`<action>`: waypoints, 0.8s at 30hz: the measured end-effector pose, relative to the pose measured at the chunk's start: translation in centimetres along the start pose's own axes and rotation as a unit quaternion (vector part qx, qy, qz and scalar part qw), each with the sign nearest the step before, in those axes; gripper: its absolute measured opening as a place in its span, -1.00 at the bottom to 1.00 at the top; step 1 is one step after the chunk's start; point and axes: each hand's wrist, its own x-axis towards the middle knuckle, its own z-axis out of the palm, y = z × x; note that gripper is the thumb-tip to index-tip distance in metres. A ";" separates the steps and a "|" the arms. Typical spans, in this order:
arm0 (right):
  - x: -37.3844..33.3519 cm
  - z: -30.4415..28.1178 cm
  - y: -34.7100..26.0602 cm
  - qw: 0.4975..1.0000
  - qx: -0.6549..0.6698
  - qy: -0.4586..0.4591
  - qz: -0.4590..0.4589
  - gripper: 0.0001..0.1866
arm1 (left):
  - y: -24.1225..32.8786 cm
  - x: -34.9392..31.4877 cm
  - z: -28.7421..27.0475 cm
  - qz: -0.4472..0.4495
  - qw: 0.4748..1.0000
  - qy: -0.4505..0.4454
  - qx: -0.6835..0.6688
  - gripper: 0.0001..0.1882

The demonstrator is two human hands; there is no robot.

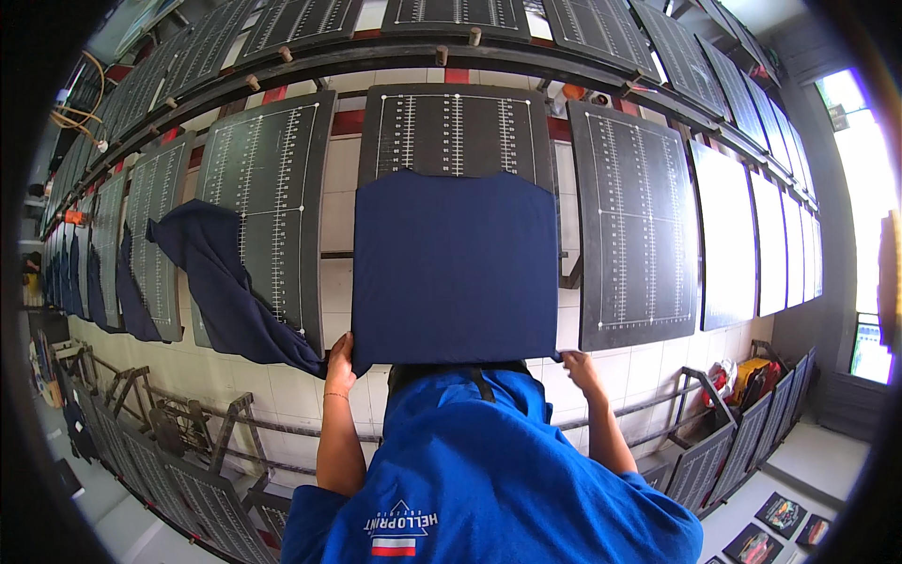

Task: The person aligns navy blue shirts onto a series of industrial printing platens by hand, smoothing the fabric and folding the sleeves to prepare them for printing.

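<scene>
At the far left, a row of dark boards recedes, with navy cloths [132,291] hanging over several of them. Nearer, a loose navy piece [214,263] drapes across the left board [268,169], a dark panel marked with white scales; it slopes down toward the near right, its tail ending right beside the left hand [340,365].

That hand is at the near left corner of the navy garment [455,273], thumb side up, with cloth on both sides of it. Its fingertips are partly lost against the dark fabric, so I can't tell whether they are closed on the garment or merely resting there.

The garment itself lies flat and smooth over the near part of the middle board [458,127], between the two hands and just beyond them, its near edge running across in front of the person's waist. The board's scaled far end shows bare past it.

At the near right corner, the right hand [584,368] has its fingertips together, pinching a small tip of the garment; the rest of the cloth lies to the left of that grip.

Farther right, well apart from the hand, stands another scaled board [637,226], then brighter panels [723,235] catching light from the window [846,141].
</scene>
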 end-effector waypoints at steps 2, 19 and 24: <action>-3.5 -1.4 -7.6 0.963 -0.252 0.051 -0.082 -0.66 | -0.5 0.1 -0.6 0.019 0.998 0.033 0.056 -0.59; 1.0 11.7 -27.2 0.629 -0.416 -0.139 -0.642 -0.15 | -2.1 -0.9 -1.4 0.020 0.997 0.070 -0.012 -0.71; 9.2 9.4 -34.7 0.663 -0.406 0.016 -0.629 -0.17 | -2.0 -0.1 -0.9 0.010 0.989 0.125 -0.074 -0.73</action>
